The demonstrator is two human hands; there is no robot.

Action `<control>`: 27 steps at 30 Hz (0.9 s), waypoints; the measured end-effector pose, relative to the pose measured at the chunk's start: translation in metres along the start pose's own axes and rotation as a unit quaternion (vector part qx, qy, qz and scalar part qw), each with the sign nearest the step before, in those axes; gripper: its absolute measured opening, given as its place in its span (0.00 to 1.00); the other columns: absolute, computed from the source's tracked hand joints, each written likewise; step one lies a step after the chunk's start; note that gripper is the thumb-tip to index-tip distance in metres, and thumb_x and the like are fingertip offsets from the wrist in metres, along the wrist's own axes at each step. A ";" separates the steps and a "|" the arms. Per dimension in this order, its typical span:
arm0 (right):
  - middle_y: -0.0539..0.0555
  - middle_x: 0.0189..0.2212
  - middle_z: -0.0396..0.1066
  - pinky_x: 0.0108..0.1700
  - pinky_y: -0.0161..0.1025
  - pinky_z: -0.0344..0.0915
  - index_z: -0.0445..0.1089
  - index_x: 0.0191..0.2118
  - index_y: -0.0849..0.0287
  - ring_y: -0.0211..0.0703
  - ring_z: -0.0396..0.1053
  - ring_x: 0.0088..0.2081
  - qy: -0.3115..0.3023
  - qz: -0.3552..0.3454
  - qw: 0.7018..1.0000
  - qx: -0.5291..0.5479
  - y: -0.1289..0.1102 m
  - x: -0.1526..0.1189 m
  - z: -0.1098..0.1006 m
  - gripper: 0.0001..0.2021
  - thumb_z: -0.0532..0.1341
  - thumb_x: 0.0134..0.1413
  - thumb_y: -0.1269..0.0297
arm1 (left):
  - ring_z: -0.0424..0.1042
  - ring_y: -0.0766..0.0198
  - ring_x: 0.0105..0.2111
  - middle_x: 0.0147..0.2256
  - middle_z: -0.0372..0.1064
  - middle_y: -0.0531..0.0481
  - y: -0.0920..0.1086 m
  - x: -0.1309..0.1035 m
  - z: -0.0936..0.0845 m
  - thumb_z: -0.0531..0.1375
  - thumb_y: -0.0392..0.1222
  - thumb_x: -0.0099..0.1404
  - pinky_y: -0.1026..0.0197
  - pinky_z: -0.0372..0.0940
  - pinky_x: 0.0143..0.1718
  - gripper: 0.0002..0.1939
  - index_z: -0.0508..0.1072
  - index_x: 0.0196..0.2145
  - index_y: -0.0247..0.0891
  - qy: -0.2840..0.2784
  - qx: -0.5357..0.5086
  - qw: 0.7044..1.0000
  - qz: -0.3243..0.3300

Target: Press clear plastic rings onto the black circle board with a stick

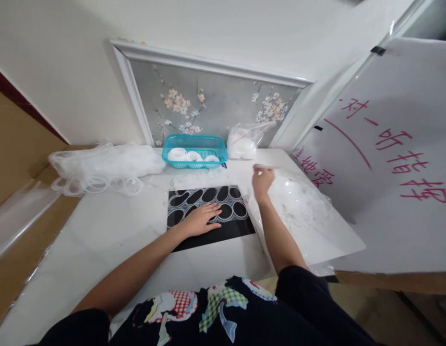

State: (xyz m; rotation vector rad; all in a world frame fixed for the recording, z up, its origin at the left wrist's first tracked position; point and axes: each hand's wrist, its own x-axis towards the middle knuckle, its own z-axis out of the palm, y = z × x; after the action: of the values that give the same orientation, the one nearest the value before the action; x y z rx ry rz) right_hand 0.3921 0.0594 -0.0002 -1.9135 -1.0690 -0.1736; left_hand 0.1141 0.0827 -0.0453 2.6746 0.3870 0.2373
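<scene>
A black sheet [217, 236] with rows of pale-edged ovals lies on the white table. My left hand [203, 219] rests flat on it, fingers spread, holding nothing. To the right of the sheet, my right hand [263, 181] is raised near the edge of a clear plastic bag [302, 202] with white pieces in it. Its fingers are pressed together; a pale, blurred strip shows at the fingertips, too unclear to name.
At the back stands a blue basket [195, 141] with white rolls in it. Beside it is a small clear bag [243, 142] of white material. A heap of translucent rings [107, 163] lies at the back left. A written whiteboard [388, 216] borders the right side.
</scene>
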 end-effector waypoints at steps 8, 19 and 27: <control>0.56 0.35 0.80 0.47 0.46 0.71 0.78 0.30 0.57 0.52 0.77 0.42 -0.112 -0.030 0.989 0.092 0.018 -0.036 -0.020 0.11 0.58 0.55 0.62 | 0.64 0.50 0.61 0.60 0.65 0.41 0.002 0.004 -0.007 0.55 0.57 0.71 0.47 0.58 0.63 0.25 0.72 0.56 0.38 0.026 0.010 1.000 0.004; 0.54 0.36 0.81 0.47 0.44 0.72 0.79 0.33 0.56 0.48 0.78 0.40 -0.222 -0.054 0.965 0.131 0.021 -0.075 0.002 0.10 0.59 0.57 0.62 | 0.60 0.47 0.63 0.63 0.61 0.39 0.021 0.039 0.008 0.57 0.57 0.69 0.47 0.53 0.66 0.27 0.70 0.58 0.37 -0.011 0.062 0.994 0.089; 0.56 0.40 0.80 0.57 0.51 0.64 0.78 0.34 0.55 0.50 0.74 0.48 -0.228 -0.078 0.967 0.080 0.017 -0.089 0.004 0.11 0.57 0.59 0.65 | 0.55 0.48 0.66 0.64 0.56 0.35 0.017 0.049 0.016 0.56 0.61 0.68 0.47 0.48 0.67 0.34 0.65 0.61 0.32 -0.029 0.047 0.996 0.066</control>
State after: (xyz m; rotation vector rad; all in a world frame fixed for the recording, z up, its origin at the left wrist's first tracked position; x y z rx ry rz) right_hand 0.3487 0.0044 -0.0579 -1.7617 -1.4920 0.2744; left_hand 0.1680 0.0765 -0.0476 2.7956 0.2080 0.1848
